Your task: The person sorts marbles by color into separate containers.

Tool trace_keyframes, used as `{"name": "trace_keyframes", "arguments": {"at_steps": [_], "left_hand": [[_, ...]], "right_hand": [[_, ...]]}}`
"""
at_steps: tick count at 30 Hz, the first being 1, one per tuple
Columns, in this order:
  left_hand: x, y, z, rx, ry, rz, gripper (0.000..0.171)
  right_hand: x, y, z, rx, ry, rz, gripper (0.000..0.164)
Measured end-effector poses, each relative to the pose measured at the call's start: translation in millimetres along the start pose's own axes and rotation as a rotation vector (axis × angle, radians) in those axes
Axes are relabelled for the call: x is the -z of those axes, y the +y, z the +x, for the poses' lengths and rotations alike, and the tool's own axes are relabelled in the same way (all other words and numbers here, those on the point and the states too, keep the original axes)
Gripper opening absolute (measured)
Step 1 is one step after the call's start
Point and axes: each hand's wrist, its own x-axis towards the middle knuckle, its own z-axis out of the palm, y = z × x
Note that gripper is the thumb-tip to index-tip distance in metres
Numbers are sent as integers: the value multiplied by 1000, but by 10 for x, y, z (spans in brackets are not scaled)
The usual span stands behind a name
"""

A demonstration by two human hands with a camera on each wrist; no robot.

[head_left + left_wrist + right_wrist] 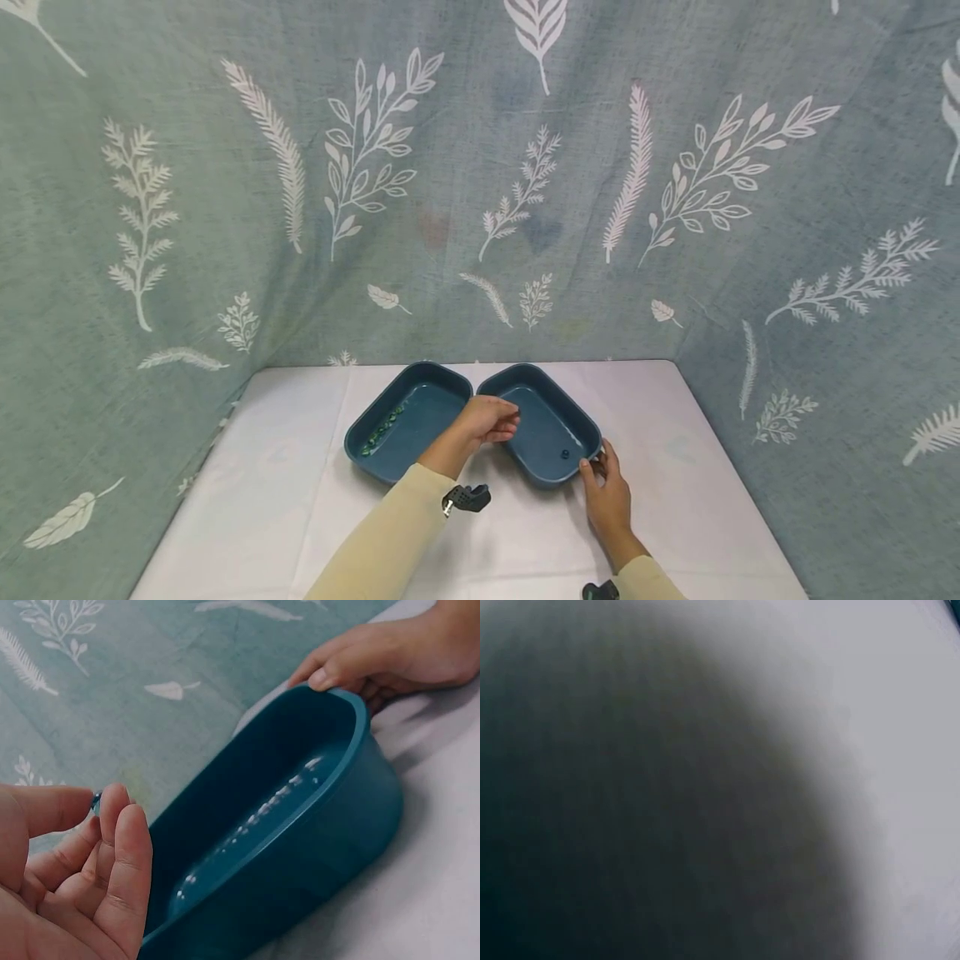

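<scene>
Left wrist view: left hand [79,874] pinches a tiny, shiny, dark piece [96,801]; right hand [394,658] grips a teal tray [315,862].

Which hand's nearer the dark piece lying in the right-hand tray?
Right. The right hand grips the tray at the corner beside the dark piece; the left hand is farther, by the tray's left side.

It's looking like some curtained-off nook, home or studio I'm honestly not managing to tell, since grey-green leaf-print fabric [450,283] is hanging around three sides of a white-covered tabletop [285,475].
</scene>
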Motion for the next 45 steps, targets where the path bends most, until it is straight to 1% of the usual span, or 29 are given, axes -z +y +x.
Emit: {"name": "trace_keyframes", "arguments": {"at_steps": [5, 12, 18, 23, 31, 36, 39, 42, 45], "left_hand": [[-31, 5, 26, 15, 3, 2, 28], [-55, -10, 86, 42, 2, -18, 21], [-78, -20, 143, 51, 0, -11, 28], [-105, -14, 186, 57, 1, -12, 24], [-149, -8, 318, 82, 1, 2, 22], [-198, -5, 423, 97, -6, 44, 25], [-224, -7, 480, 111, 10, 90, 27], [-245, -6, 526, 132, 32, 133, 23], [-268, 10, 549, 152, 41, 161, 15]], "right_hand": [[7, 7, 2, 5, 6, -4, 66], [39, 23, 10, 0, 10, 2, 65], [54, 45, 17, -8, 6, -6, 66], [72, 68, 31, -3, 9, -2, 65], [86, 78, 24, 1, 8, -2, 66], [63, 65, 14, 5, 1, 7, 66], [41, 47, 13, -1, -8, 15, 66], [21, 32, 11, -2, -10, 21, 66], [-2, 20, 6, 0, -10, 26, 66]]}}
